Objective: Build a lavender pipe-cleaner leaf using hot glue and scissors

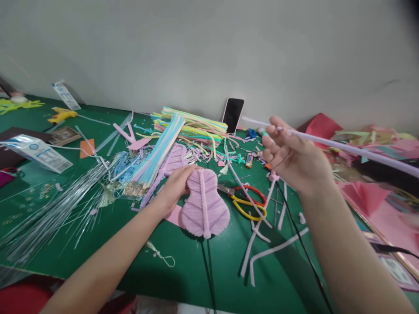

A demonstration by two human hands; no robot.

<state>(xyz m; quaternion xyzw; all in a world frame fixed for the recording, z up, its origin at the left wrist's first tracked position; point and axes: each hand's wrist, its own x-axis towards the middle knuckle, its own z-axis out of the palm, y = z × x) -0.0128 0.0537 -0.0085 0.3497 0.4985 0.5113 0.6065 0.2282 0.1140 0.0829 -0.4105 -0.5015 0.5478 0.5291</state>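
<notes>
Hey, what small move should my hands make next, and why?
Probably lower your right hand to bring the lilac stem nearer the fuzzy piece: your left hand holds that piece over the table, while the stem is raised, apart from it.

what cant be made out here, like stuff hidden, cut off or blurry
All in the head view:
Left hand, most finger ends: behind the ribbed purple piece
Scissors, blade tips: seemingly behind that piece too
Purple fuzzy stem at the right hand, near end: cut off by the right edge
White-and-blue packet, small print: too small, blurred
</notes>
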